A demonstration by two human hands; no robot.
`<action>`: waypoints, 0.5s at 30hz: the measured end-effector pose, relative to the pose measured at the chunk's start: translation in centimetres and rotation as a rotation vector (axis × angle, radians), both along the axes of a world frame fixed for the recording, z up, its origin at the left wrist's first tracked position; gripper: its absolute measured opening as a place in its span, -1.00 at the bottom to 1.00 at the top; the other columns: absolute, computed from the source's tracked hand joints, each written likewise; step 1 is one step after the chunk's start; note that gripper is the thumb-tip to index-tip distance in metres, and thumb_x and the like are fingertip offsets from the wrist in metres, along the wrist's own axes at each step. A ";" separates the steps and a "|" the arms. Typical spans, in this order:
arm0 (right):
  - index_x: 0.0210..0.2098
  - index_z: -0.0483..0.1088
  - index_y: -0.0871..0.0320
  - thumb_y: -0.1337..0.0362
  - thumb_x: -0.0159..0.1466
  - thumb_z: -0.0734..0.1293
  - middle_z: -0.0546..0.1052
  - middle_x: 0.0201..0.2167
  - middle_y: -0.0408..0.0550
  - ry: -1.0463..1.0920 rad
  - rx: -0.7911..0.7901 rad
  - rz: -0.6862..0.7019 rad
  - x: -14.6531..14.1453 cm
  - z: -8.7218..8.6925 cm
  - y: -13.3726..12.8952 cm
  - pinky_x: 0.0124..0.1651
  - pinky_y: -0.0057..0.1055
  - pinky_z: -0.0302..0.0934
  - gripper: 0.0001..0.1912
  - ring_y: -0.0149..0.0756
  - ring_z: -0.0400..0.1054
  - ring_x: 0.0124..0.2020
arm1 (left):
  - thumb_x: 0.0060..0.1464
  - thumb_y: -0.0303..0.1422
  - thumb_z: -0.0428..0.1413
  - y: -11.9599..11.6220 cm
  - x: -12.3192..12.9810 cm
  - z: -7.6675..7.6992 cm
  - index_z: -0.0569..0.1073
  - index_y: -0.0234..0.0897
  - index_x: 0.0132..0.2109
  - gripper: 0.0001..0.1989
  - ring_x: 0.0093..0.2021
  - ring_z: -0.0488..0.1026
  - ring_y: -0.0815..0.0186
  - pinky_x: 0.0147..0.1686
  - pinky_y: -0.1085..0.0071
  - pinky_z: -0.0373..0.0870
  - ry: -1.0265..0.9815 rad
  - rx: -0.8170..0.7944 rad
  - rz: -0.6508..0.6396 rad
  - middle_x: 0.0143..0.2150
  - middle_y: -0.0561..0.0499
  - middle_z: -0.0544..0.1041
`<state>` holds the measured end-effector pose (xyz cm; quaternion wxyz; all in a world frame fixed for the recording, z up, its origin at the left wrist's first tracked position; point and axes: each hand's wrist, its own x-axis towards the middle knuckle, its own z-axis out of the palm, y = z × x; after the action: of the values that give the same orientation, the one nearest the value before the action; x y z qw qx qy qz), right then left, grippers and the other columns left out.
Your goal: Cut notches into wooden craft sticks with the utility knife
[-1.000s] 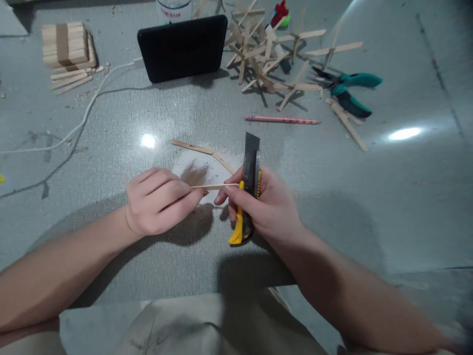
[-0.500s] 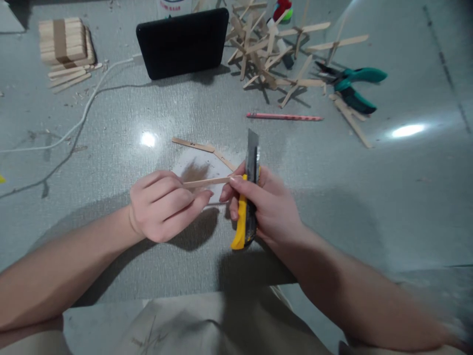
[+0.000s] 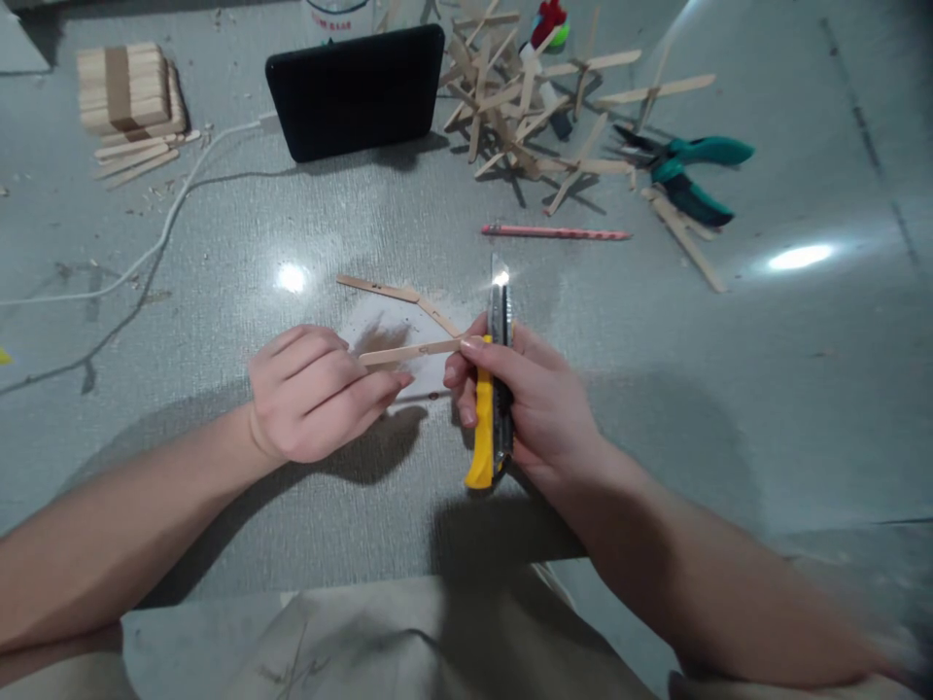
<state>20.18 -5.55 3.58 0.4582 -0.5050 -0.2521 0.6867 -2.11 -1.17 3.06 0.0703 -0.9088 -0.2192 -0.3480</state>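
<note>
My left hand point(image 3: 313, 394) is closed, its fingertips at the left end of a wooden craft stick point(image 3: 412, 351). The stick's flat face, with a small dark mark, is turned up. My right hand point(image 3: 539, 394) pinches the stick's right end between thumb and finger. That same hand also grips a yellow and black utility knife point(image 3: 484, 418), upright in view, its blade out and glinting. Behind the held stick, two marked craft sticks point(image 3: 375, 288) form a bent line over a white sheet point(image 3: 364, 316), which has a brown dusty smear.
A black tablet point(image 3: 357, 92) stands at the back, a white cable point(image 3: 171, 214) running left. Bundled craft sticks point(image 3: 146, 87) lie back left. Joined sticks point(image 3: 502, 97) pile up back right, near green-handled pliers point(image 3: 689, 165). A pink pencil point(image 3: 558, 232) lies ahead of the knife.
The held stick has rolled so its marked flat face shows. Both hands have shifted slightly, and the knife stands a little straighter with light on its blade. The view has moved a little.
</note>
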 end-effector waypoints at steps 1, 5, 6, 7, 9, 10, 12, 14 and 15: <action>-0.28 0.29 0.08 0.12 0.21 0.48 0.53 -0.52 -0.26 0.007 -0.002 -0.004 0.0 0.0 0.0 -0.62 -0.55 0.14 -0.69 -0.49 0.31 -0.69 | 0.24 -0.33 0.29 0.1 0.0 -0.1 0.57 -0.06 -0.26 -0.93 -0.53 0.44 0.38 -0.37 0.38 0.51 -0.027 0.016 -0.008 -0.58 0.15 0.45; -0.29 0.30 0.09 0.11 0.19 0.51 0.55 -0.52 -0.25 0.020 -0.005 -0.022 0.1 -0.2 0.0 -0.62 -0.54 0.13 -0.67 -0.48 0.32 -0.69 | 0.17 -0.35 0.33 0.6 0.3 -0.5 0.55 -0.12 -0.23 -0.90 -0.52 0.41 0.40 -0.40 0.40 0.48 -0.111 0.065 -0.052 -0.52 0.17 0.49; -0.29 0.31 0.09 0.11 0.19 0.51 0.55 -0.52 -0.25 0.023 -0.003 -0.025 0.1 -0.2 0.0 -0.62 -0.55 0.13 -0.67 -0.48 0.32 -0.69 | 0.17 -0.36 0.33 0.7 0.3 -0.6 0.55 -0.14 -0.22 -0.90 -0.52 0.40 0.40 -0.41 0.41 0.48 -0.120 0.061 -0.050 -0.50 0.16 0.51; -0.29 0.31 0.09 0.11 0.19 0.51 0.55 -0.52 -0.25 0.026 0.001 -0.025 0.1 -0.2 0.0 -0.62 -0.55 0.12 -0.67 -0.48 0.32 -0.70 | 0.17 -0.38 0.32 0.8 0.4 -0.6 0.54 -0.15 -0.21 -0.90 -0.52 0.39 0.41 -0.42 0.40 0.47 -0.129 0.056 -0.046 -0.48 0.16 0.52; -0.29 0.30 0.09 0.11 0.18 0.50 0.54 -0.53 -0.26 0.030 0.011 -0.020 0.1 -0.2 0.0 -0.63 -0.56 0.11 -0.67 -0.49 0.31 -0.70 | 0.16 -0.42 0.31 0.9 0.5 -0.6 0.54 -0.19 -0.21 -0.90 -0.52 0.38 0.39 -0.44 0.39 0.46 -0.146 0.039 -0.042 -0.46 0.12 0.53; -0.30 0.30 0.09 0.11 0.18 0.50 0.54 -0.53 -0.27 0.029 0.014 -0.017 0.1 -0.2 0.1 -0.63 -0.56 0.11 -0.67 -0.50 0.31 -0.70 | 0.15 -0.44 0.31 0.9 0.5 -0.6 0.54 -0.22 -0.21 -0.90 -0.51 0.38 0.37 -0.46 0.37 0.45 -0.155 0.030 -0.043 -0.46 0.10 0.53; -0.31 0.29 0.10 0.10 0.18 0.49 0.54 -0.53 -0.27 0.021 0.017 -0.017 0.1 -0.2 0.1 -0.64 -0.57 0.11 -0.67 -0.50 0.32 -0.70 | 0.14 -0.50 0.29 0.8 0.5 -0.5 0.54 -0.27 -0.20 -0.90 -0.50 0.39 0.34 -0.48 0.35 0.42 -0.173 0.002 -0.041 -0.46 0.05 0.53; -0.31 0.29 0.10 0.11 0.17 0.49 0.55 -0.53 -0.27 0.014 0.018 -0.026 0.0 -0.1 0.1 -0.64 -0.58 0.11 -0.67 -0.51 0.32 -0.70 | 0.16 -0.53 0.25 0.8 0.6 -0.5 0.54 -0.30 -0.17 -0.90 -0.47 0.42 0.32 -0.48 0.35 0.40 -0.183 -0.038 -0.021 -0.42 0.02 0.54; -0.31 0.29 0.10 0.11 0.17 0.49 0.55 -0.53 -0.27 0.011 0.020 -0.031 0.1 -0.1 0.1 -0.64 -0.58 0.11 -0.67 -0.51 0.32 -0.71 | 0.18 -0.54 0.23 0.9 0.5 -0.5 0.53 -0.30 -0.16 -0.90 -0.45 0.44 0.32 -0.48 0.35 0.40 -0.188 -0.057 -0.008 -0.41 0.02 0.54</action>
<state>20.23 -5.43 3.46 0.4752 -0.5003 -0.2483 0.6798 -1.57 -0.30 2.54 0.0219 -0.8745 -0.2311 -0.4258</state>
